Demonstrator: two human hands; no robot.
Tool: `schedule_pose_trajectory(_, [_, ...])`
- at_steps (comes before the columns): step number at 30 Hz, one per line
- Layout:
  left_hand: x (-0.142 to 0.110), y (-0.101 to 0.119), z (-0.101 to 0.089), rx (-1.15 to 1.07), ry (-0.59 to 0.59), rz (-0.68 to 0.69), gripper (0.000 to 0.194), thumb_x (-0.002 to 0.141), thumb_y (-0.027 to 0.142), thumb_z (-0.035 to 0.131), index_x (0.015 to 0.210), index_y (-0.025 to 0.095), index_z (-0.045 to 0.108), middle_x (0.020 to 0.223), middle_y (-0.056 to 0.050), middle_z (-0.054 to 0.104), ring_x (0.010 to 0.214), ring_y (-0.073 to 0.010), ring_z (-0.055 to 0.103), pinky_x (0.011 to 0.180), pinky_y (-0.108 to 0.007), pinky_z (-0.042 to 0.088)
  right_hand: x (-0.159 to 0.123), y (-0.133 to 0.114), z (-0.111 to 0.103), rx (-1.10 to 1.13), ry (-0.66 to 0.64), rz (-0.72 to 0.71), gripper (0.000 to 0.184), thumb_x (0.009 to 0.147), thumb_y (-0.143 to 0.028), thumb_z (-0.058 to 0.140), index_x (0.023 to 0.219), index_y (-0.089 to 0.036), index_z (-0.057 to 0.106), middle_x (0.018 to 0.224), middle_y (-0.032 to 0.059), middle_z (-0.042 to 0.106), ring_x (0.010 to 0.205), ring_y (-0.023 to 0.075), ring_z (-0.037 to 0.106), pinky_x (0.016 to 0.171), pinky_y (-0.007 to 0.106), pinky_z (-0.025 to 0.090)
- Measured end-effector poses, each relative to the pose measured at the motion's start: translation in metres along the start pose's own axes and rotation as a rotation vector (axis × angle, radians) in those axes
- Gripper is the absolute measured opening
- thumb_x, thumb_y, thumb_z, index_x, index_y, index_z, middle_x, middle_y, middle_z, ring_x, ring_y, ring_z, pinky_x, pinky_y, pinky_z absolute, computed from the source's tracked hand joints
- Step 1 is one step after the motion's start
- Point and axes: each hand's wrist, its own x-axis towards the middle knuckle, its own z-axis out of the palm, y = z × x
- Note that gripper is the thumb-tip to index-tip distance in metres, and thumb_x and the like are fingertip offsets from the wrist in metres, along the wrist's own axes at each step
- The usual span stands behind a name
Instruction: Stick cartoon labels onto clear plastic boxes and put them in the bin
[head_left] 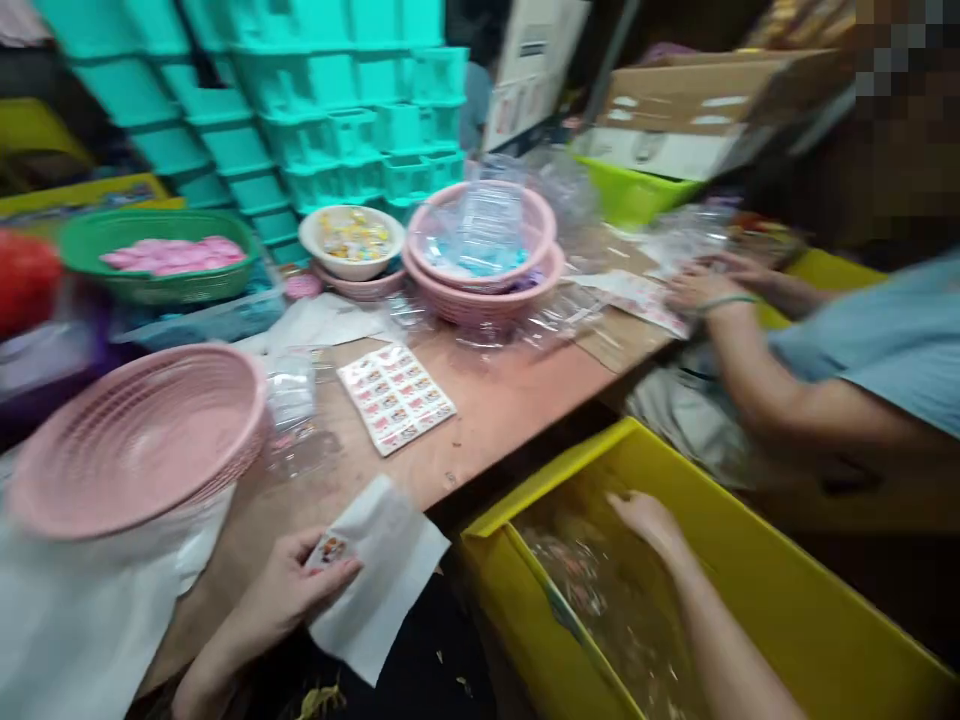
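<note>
Head view: at lower left of centre, the left hand (304, 580) has thumb and fingers clamped on a white paper sheet (394, 570). At lower right, the right hand (646, 522) is over a yellow rectangular bin (757, 575); its blurred fingers' state I cannot tell.

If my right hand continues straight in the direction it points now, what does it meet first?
Probably the far inner wall of the yellow bin, just ahead of the right hand. Depth is unclear: if held above the rim, it might pass over toward the table.
</note>
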Motion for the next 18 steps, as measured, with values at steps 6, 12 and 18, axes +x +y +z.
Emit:
schedule_pose_trajectory(6, [-0.004,0.012,-0.017,0.273,-0.176,0.269,0.022,0.077,0.036,0.075,0.082,0.014,0.078,0.079,-0.005,0.07,0.072,-0.016,0.061,0.062,-0.022,0.045,-0.028,-0.173,0.044,0.283,-0.359,-0.633,0.036,0.084,-0.052,0.056,0.1,-0.022,0.07,0.093,0.0105,0.073,0.073,0.0229,0.067,0.065,0.034,0.053])
schedule_pose_trajectory(12, [-0.023,0.008,-0.043,0.358,-0.235,0.424,0.023,0.084,0.037,0.069,0.08,0.016,0.078,0.075,-0.004,0.069,0.066,-0.0134,0.059,0.062,-0.022,0.044,-0.088,-0.31,0.153,-0.059,-0.505,-0.857,0.027,0.084,-0.03,0.062,0.107,-0.017,0.068,0.109,0.0137,0.072,0.095,0.0252,0.068,0.083,0.035,0.05])
schedule_pose_trajectory(18, [-0.021,-0.014,-0.059,0.245,-0.135,0.2,0.025,0.077,0.039,0.076,0.081,0.015,0.076,0.074,-0.002,0.069,0.063,-0.0123,0.057,0.057,-0.02,0.043,-0.057,-0.249,0.102,-0.046,-0.289,-0.646,0.026,0.09,-0.031,0.048,0.1,-0.021,0.07,0.08,0.0074,0.074,0.072,0.0244,0.069,0.066,0.032,0.049])
